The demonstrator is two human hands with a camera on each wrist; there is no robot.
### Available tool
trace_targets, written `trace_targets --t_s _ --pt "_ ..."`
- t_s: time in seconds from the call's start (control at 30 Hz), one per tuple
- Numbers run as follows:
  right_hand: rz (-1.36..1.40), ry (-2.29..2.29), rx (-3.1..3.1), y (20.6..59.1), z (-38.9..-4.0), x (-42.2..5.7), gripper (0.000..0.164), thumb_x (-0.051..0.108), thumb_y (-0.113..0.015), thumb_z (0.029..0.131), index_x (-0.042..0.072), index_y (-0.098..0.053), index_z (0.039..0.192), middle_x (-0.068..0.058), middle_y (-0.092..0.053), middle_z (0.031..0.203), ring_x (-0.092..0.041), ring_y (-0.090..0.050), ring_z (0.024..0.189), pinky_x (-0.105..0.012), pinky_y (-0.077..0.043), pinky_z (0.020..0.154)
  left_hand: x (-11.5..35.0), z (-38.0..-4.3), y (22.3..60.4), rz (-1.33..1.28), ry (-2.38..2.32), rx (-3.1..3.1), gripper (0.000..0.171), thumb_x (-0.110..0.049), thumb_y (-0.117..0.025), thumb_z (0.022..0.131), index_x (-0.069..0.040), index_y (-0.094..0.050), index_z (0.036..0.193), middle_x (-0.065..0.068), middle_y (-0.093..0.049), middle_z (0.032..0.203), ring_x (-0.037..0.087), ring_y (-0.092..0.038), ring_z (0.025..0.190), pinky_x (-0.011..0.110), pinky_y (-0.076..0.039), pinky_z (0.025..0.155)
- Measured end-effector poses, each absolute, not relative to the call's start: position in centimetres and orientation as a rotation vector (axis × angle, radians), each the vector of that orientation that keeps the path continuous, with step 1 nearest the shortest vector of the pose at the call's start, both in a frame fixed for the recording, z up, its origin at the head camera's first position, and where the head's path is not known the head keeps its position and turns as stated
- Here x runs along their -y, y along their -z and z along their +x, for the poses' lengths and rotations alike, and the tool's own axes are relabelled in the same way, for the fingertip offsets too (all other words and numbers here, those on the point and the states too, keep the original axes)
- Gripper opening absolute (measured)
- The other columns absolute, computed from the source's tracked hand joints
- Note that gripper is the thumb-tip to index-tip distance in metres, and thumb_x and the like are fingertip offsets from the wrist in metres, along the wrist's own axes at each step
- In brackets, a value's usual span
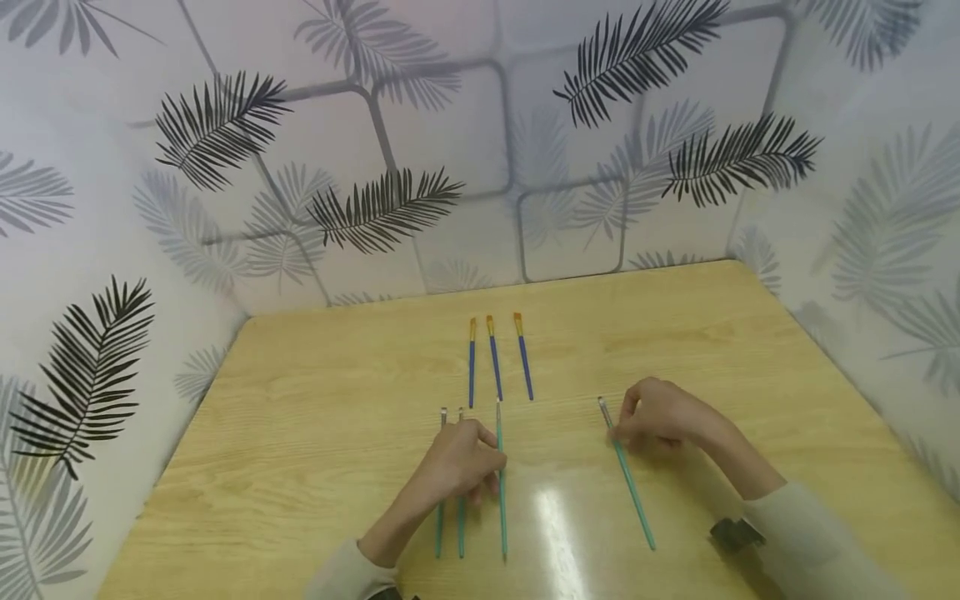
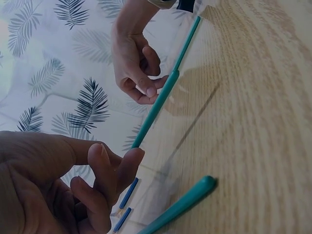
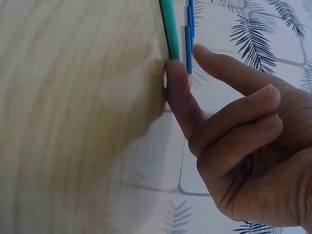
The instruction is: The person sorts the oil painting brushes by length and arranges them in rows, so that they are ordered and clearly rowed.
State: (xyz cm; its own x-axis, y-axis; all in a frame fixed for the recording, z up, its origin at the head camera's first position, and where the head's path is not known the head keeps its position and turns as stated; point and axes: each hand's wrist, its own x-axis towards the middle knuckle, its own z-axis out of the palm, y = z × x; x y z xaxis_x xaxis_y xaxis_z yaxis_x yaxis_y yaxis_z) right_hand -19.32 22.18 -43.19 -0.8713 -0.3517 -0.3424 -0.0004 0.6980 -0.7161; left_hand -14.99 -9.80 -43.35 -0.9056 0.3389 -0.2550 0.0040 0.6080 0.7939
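My left hand (image 1: 467, 460) pinches a thin teal paintbrush (image 1: 502, 508) between thumb and index finger. Under that hand lie two more teal paintbrushes (image 1: 439, 533), side by side and partly hidden by it. Further right, my right hand (image 1: 660, 417) is at the upper part of another teal paintbrush (image 1: 633, 487), which lies tilted on the table. In the right wrist view its index fingertip touches this brush (image 3: 169, 29), while the thumb stays apart from it. The other fingers of the right hand (image 3: 239, 126) are loosely bent.
Three blue paintbrushes (image 1: 494, 358) with golden bristles lie in a row beyond the teal ones, bristles pointing away. The wooden table (image 1: 337, 375) meets a wall (image 1: 442, 242) with a leaf pattern at its far edge. Light reflects near the table's front.
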Motion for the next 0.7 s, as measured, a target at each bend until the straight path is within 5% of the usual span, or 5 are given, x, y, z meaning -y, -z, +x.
trace_targets --t_s 0.7 --pt "-0.236 0.950 -2.445 43.2 -17.7 -20.9 0.024 0.022 -0.079 0.083 0.006 -0.064 0.073 -0.006 -0.069 0.057 -0.005 -0.037 0.031 -0.017 -0.030 0.034 9.8 -14.9 43.6 0.321 -1.208 -2.445 0.039 -0.006 -0.059 0.088 0.012 -0.060 0.122 0.005 -0.070 0.060 0.014 -0.061 0.037 0.015 -0.040 0.034"
